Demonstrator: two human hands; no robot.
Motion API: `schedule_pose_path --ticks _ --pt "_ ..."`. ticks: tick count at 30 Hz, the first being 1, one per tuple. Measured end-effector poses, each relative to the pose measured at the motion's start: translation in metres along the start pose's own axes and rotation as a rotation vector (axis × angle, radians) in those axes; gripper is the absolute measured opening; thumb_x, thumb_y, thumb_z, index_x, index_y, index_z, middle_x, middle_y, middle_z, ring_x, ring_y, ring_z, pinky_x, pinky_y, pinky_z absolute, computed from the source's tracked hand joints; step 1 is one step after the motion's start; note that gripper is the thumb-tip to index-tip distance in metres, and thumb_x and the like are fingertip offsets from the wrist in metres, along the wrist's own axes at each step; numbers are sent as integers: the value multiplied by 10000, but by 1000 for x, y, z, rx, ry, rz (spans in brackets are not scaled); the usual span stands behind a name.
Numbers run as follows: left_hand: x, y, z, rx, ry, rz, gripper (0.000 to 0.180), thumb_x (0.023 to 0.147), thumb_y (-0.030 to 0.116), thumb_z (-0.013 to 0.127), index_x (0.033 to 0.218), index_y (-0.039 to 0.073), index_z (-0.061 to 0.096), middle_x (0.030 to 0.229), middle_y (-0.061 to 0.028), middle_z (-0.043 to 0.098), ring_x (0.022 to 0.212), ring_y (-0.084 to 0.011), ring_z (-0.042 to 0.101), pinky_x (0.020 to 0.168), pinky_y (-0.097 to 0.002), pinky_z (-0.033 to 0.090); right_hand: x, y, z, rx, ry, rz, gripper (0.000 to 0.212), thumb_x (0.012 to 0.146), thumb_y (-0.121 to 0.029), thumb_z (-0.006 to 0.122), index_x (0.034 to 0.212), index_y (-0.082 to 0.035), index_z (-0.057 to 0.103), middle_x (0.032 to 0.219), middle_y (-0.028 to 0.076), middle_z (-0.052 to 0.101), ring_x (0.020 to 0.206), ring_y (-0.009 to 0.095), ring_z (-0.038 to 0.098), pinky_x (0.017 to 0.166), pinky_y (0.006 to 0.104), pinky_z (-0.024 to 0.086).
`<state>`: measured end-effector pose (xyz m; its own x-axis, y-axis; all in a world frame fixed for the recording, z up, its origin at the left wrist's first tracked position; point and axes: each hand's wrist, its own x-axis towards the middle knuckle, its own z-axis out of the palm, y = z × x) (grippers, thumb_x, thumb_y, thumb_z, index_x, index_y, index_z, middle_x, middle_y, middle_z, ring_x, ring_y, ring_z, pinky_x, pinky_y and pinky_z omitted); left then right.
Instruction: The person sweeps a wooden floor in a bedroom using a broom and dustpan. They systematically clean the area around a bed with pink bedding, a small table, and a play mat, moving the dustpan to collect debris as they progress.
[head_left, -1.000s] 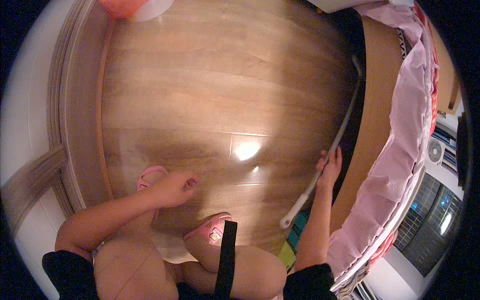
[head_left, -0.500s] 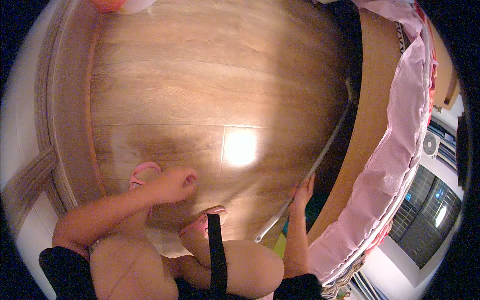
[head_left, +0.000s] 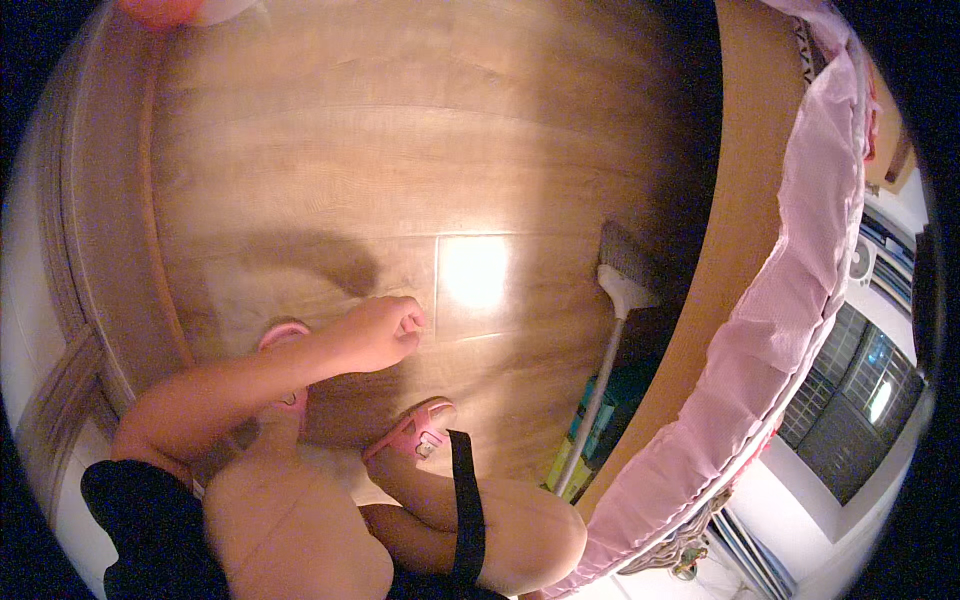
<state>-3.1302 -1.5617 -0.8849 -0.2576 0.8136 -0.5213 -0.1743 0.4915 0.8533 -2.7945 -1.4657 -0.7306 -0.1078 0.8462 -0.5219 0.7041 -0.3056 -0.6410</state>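
Observation:
My left hand (head_left: pixel 398 332) is held over the floor in front of my pink sandals, its fingers curled in with nothing visible in them. To the right a broom (head_left: pixel 603 375) lies slanting beside the bed's edge. Its grey bristles (head_left: pixel 628 250) and pale plastic head are farthest from me, partly in shadow. The handle runs back toward my right knee, and its near end is hidden there. My right hand is out of sight, so whether it holds the broom does not show.
A wooden bed frame (head_left: pixel 745 170) with a pink ruffled cover (head_left: pixel 790 290) runs along the right. Teal and yellow-green items (head_left: pixel 565 470) lie beside the broom handle. A brown wooden border (head_left: pixel 115 200) edges the left. My pink sandals (head_left: pixel 418 430) stand on the wood-look floor.
The broom has come out from the dark under the bed, its head now in view. My right hand, on the handle before, has left the view. My left hand moved slightly forward and right.

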Motion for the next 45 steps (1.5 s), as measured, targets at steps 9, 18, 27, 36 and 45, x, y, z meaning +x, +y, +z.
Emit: schedule_pose_path --ticks 9,18,27,36,45 --pt "-12 -17 8 -249 106 -9 162 735 104 525 852 -7 523 756 -132 578 692 -215 571 621 -304 454 100 -42 5 178 25 59 415 815 -215 472 1196 -92 364 602 -22 422 441 64 355 373 198 276" --pt "-42 -9 -37 -307 207 -243 136 741 91 538 852 16 517 765 -85 554 722 -150 537 649 -280 438 171 -26 48 124 85 169 145 816 -264 479 856 -130 443 499 -23 317 387 69 292 330 205 226" --pt "-36 -21 -34 -212 223 -285 148 731 100 530 848 11 517 798 -104 549 754 -187 536 703 -298 428 236 -81 132 92 111 -37 165 834 -277 457 885 -122 431 469 -33 277 383 63 273 327 212 207" --pt "-28 -16 -41 -145 182 -405 139 730 92 521 844 13 521 795 -112 559 756 -208 544 705 -309 425 217 -97 148 57 71 -6 184 845 -301 435 943 -145 428 483 -35 287 361 61 267 304 204 223" --pt "-20 -16 -38 -220 161 -408 128 731 77 523 845 18 520 780 -109 552 754 -206 547 696 -306 430 306 -131 139 -45 -54 -148 217 849 -319 425 990 -154 433 547 -39 359 392 53 313 326 183 247"
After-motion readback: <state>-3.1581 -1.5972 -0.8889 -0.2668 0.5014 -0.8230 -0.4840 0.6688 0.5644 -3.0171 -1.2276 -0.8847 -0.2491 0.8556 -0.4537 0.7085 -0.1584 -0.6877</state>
